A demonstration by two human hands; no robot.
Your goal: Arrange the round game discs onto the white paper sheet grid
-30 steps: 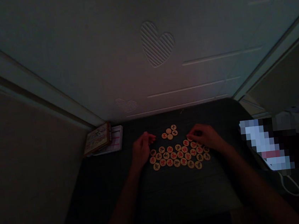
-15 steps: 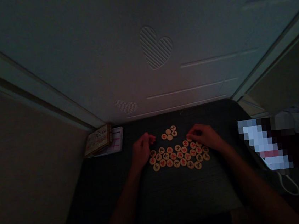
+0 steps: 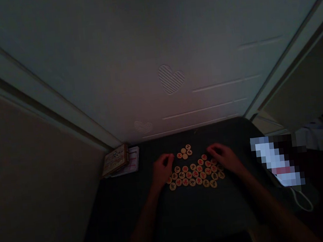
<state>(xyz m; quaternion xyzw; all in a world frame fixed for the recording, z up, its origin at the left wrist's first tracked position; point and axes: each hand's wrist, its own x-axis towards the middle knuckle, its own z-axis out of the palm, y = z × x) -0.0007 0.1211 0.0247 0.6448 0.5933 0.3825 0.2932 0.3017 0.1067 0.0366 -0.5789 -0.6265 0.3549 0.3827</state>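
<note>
Several round wooden chess pieces [image 3: 194,173] with red and black marks lie in rows on a dark table [image 3: 194,213]. A small separate group of pieces [image 3: 185,152] sits just behind them. My left hand [image 3: 162,169] rests at the left end of the rows with its fingers curled in; what they hold is hidden. My right hand [image 3: 223,157] lies over the right end of the rows, fingers bent and close together on the pieces there. The light is very dim.
A small flat box on a printed sheet [image 3: 119,162] lies at the table's far left corner. A blurred object [image 3: 278,160] and a white cord [image 3: 301,200] are at the right. A white panelled door with a heart relief [image 3: 171,77] stands right behind the table.
The view has tipped, so everything sits lower in the picture. Both hands stay at the ends of the rows; the left hand's fingers have curled a little closer to the pieces.
</note>
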